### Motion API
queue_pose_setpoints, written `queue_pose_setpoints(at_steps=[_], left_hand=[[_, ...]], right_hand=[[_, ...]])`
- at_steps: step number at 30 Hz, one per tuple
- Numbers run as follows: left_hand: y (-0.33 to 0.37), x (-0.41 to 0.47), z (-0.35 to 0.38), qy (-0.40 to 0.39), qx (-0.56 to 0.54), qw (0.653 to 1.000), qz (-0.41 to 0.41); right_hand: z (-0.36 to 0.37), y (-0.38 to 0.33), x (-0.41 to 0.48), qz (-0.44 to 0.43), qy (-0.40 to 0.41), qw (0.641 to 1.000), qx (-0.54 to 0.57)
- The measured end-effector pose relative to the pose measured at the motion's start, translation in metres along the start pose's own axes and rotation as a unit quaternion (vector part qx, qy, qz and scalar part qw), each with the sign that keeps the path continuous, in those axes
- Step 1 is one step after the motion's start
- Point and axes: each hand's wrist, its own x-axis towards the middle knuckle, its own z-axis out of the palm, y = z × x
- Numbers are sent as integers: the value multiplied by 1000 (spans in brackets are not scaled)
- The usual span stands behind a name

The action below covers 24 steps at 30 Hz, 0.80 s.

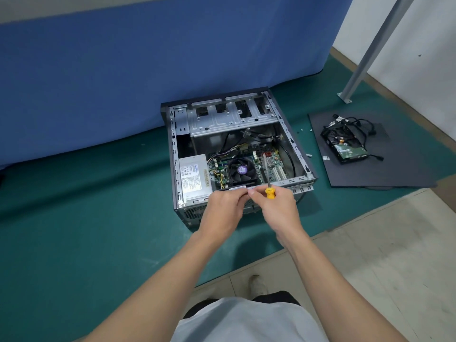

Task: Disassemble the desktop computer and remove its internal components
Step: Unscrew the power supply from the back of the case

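Note:
An open desktop computer case lies on its side on a green mat. Inside I see the motherboard, a black CPU fan, a silver power supply at the left and a metal drive cage at the far end. My right hand grips a yellow-handled screwdriver, its shaft pointing up over the board. My left hand pinches a thin dark strip-like part at the case's near rim; my right thumb touches it too.
A dark side panel lies on the mat to the right, carrying a removed hard drive and a tangle of black cables. A few loose screws lie beside the case. A blue cloth wall stands behind; a grey metal post rises at right.

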Motion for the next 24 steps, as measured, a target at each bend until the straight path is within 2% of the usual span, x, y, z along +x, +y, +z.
queue_pose_setpoints(at_steps=[3,7,12,16,19,24], left_hand=[[3,13,6,-44,25,998,34],[9,32,19,-35,13,998,40],[-11,65,38,-37,177,982,-62],[-48,71,35,-65,267,949,-154],[-56,67,42,-66,285,942,-164],[-56,67,45,-60,287,937,-192]], right_hand=[[-12,-1,10,4,1,1000,2],[-38,-5,31,-30,25,998,-48],[-109,-16,116,-61,145,981,-112],[-127,4,210,-26,107,966,-232],[-112,19,265,-3,74,953,-294],[-75,32,327,3,80,928,-363]])
